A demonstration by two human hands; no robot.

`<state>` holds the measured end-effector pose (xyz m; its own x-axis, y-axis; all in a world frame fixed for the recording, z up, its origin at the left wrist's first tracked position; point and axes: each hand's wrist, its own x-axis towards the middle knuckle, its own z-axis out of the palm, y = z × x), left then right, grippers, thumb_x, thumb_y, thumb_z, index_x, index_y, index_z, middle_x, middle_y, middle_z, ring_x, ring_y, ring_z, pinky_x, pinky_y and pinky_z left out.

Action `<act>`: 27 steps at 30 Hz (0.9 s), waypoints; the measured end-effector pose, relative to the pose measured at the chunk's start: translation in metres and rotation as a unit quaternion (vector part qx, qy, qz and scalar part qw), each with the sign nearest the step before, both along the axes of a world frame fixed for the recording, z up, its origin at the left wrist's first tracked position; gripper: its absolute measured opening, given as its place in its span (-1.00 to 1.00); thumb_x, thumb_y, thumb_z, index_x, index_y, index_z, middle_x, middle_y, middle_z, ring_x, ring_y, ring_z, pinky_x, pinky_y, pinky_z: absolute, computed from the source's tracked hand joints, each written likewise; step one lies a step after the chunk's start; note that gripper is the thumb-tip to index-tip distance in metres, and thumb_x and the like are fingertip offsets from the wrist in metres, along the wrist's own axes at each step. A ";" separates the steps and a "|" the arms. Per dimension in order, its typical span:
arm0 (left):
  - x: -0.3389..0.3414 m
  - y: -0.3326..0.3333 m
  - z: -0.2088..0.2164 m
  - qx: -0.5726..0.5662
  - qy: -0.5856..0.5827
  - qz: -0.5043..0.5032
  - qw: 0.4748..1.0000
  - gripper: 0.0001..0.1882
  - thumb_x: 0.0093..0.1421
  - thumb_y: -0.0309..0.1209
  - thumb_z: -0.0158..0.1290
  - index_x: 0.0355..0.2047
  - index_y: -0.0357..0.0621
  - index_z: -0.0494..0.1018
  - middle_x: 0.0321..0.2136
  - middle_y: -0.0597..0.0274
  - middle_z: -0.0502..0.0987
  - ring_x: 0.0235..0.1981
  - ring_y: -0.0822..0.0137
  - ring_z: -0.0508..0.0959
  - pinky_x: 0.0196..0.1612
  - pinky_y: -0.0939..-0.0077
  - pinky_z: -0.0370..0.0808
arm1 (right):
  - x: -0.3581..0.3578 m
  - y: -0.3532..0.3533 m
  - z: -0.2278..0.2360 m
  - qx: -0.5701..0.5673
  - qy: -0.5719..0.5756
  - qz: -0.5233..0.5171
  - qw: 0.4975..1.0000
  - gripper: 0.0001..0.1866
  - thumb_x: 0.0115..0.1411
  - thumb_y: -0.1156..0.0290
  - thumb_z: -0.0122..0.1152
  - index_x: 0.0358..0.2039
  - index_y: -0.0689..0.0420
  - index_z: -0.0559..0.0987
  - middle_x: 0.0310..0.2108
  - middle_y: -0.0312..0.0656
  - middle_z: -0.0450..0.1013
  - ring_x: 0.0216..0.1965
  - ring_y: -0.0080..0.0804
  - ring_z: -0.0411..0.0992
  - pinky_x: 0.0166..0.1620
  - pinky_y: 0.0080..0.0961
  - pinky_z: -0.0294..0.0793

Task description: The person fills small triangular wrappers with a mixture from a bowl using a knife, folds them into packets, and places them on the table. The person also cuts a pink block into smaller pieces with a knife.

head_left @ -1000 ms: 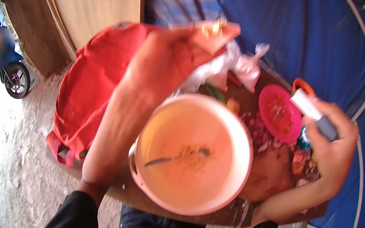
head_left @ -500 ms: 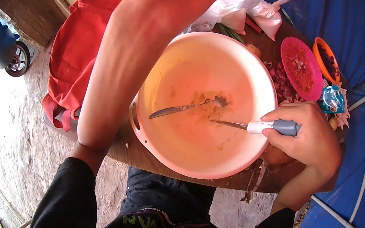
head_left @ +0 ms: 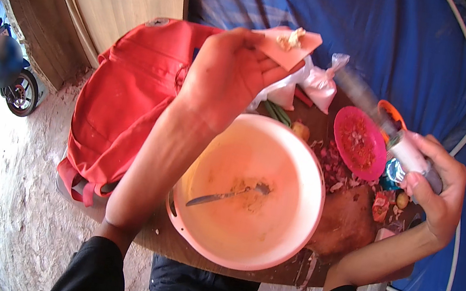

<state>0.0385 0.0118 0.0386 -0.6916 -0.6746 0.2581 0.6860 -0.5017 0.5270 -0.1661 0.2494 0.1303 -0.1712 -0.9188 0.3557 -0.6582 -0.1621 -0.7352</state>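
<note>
One right hand [head_left: 446,192] curled round handle [head_left: 409,154]

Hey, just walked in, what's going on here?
A person's left hand holds a flat, pale pink, pointed piece with small yellowish-white bits on it. The right hand grips a white-and-grey-handled tool, its far end blurred, by a bright pink oval plate. On the brown table, a round, pale plastic basin has a metal spoon lying inside.
</note>
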 end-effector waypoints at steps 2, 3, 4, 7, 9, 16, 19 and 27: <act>0.003 0.001 0.002 -0.027 -0.002 -0.011 1.000 -0.53 0.39 -0.43 -0.31 0.10 -0.66 0.32 0.14 -0.38 0.47 0.24 -0.03 0.49 0.36 0.18 0.39 | 0.001 -0.009 0.000 -0.013 -0.054 -0.047 0.997 -0.54 0.18 0.45 0.22 0.09 0.39 0.52 -0.28 -0.25 0.52 -0.46 -0.76 0.32 -0.39 -0.77 0.29; 0.004 0.002 0.003 -0.042 -0.008 -0.013 0.999 -0.52 0.40 -0.45 -0.31 0.14 -0.67 0.29 0.16 -0.36 0.45 0.24 -0.01 0.49 0.36 0.16 0.40 | 0.001 -0.017 -0.003 -0.029 -0.059 -0.032 0.997 -0.56 0.20 0.47 0.21 0.09 0.36 0.52 -0.31 -0.27 0.52 -0.49 -0.78 0.30 -0.42 -0.78 0.27; 0.006 0.003 0.004 -0.055 -0.014 -0.011 0.998 -0.51 0.42 -0.47 -0.31 0.19 -0.69 0.26 0.18 -0.34 0.43 0.23 0.00 0.49 0.36 0.14 0.41 | 0.001 -0.026 -0.008 -0.043 -0.068 -0.019 0.997 -0.59 0.23 0.48 0.19 0.09 0.33 0.52 -0.35 -0.29 0.52 -0.51 -0.80 0.27 -0.45 -0.78 0.25; 0.007 0.008 0.009 -0.083 -0.053 0.006 0.995 -0.54 0.45 -0.42 -0.24 0.18 -0.60 0.32 0.12 -0.24 0.51 0.16 0.05 0.55 0.30 0.15 0.48 | 0.009 -0.046 -0.021 -0.008 -0.041 -0.051 0.998 -0.62 0.37 0.31 0.20 0.11 0.25 0.56 -0.47 -0.35 0.49 -0.54 -0.78 0.26 -0.48 -0.76 0.22; 0.008 0.011 0.012 -0.080 -0.084 0.025 0.993 -0.58 0.47 -0.39 -0.19 0.14 -0.53 0.37 0.06 -0.17 0.55 0.10 0.08 0.59 0.27 0.14 0.50 | 0.017 -0.057 -0.029 -0.033 0.000 -0.026 0.999 -0.57 0.39 0.29 0.21 0.16 0.27 0.54 -0.41 -0.31 0.49 -0.50 -0.73 0.34 -0.43 -0.72 0.31; 0.018 0.015 0.016 -0.148 -0.119 0.050 0.980 -0.62 0.46 -0.35 -0.13 0.07 -0.46 0.44 -0.02 -0.08 0.61 0.05 0.11 0.63 0.24 0.13 0.52 | 0.025 -0.062 -0.030 -0.136 0.170 -0.018 0.976 -0.57 0.22 0.53 0.30 0.12 0.31 0.58 -0.09 -0.05 0.63 -0.19 -0.40 0.56 -0.05 -0.50 0.50; 0.018 0.017 0.016 -0.162 -0.111 0.048 0.979 -0.60 0.47 -0.34 -0.15 0.08 -0.47 0.44 -0.02 -0.08 0.61 0.06 0.09 0.63 0.24 0.13 0.52 | 0.026 -0.059 -0.032 -0.128 0.181 -0.032 0.975 -0.56 0.19 0.60 0.29 0.11 0.31 0.59 -0.10 -0.03 0.63 -0.18 -0.35 0.58 -0.03 -0.48 0.51; 0.016 0.018 0.018 -0.107 -0.062 0.001 0.992 -0.52 0.49 -0.36 -0.25 0.19 -0.59 0.31 0.11 -0.20 0.52 0.14 0.05 0.57 0.29 0.10 0.50 | 0.030 -0.069 -0.040 -0.190 0.243 -0.049 0.950 -0.57 0.18 0.64 0.30 0.09 0.10 0.66 -0.33 -0.05 0.59 -0.40 -0.18 0.54 -0.27 -0.30 0.50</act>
<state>0.0546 0.0302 0.0568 -0.7254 -0.6153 0.3086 0.6103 -0.3675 0.7018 -0.1360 0.1803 0.0905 0.0191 -0.6963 0.7175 -0.9306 -0.2747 -0.2418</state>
